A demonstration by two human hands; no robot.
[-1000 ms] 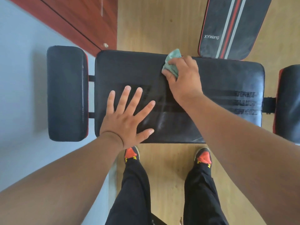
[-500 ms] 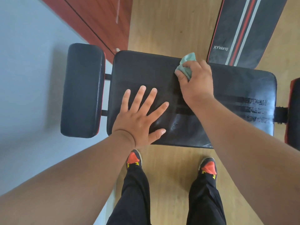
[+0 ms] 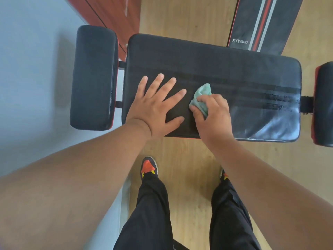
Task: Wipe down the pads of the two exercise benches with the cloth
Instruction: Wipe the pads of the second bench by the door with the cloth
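At the far left, a short black cushioned end pad (image 3: 93, 78) with rounded corners sits apart from the long black vinyl bench pad (image 3: 225, 69), joined by dark bars across a narrow gap. The left hand (image 3: 155, 107) lies flat on the long pad's near-left part, fingers straight and spread, bracing. Just to its right, the right hand (image 3: 210, 114) has its fingers curled over a crumpled pale-green cloth (image 3: 202, 95), pressing it onto the pad near the middle. The cloth is bunched into a small wad, so each stroke likely covers only a narrow band and could leave unwiped strips; the spot under the bracing palm may also be missed unless that hand shifts. The vinyl looks smooth and faintly grained, with worn stripes running toward its right end and a glossy sheen at the near-right corner, possibly damp, where a leaning hand might slip. Farther right, another dark pad (image 3: 324, 105) shows only its edge. Beyond, a black striped pad with red and grey bands (image 3: 264, 24), seemingly the second bench, rests over the light wooden floor (image 3: 189, 156).
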